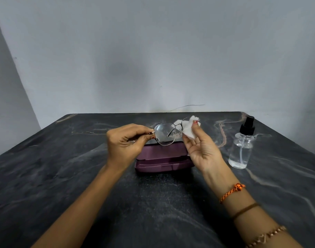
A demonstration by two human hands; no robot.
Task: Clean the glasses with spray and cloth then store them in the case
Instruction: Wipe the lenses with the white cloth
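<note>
My left hand (125, 140) pinches the left hinge of thin metal-framed glasses (165, 134), holding them in the air above the case. My right hand (201, 145) pinches a white cloth (189, 127) around the right lens, which the cloth mostly hides. The left lens is bare and see-through. Under both hands a maroon glasses case (164, 159) lies open on the table. A clear spray bottle (241, 145) with a black nozzle stands upright to the right of my right hand, apart from it.
Everything sits on a dark marble-patterned table (63, 176) against a pale grey wall (153, 51). The table's far edge runs just behind the glasses. Bracelets and a thread band circle my right wrist.
</note>
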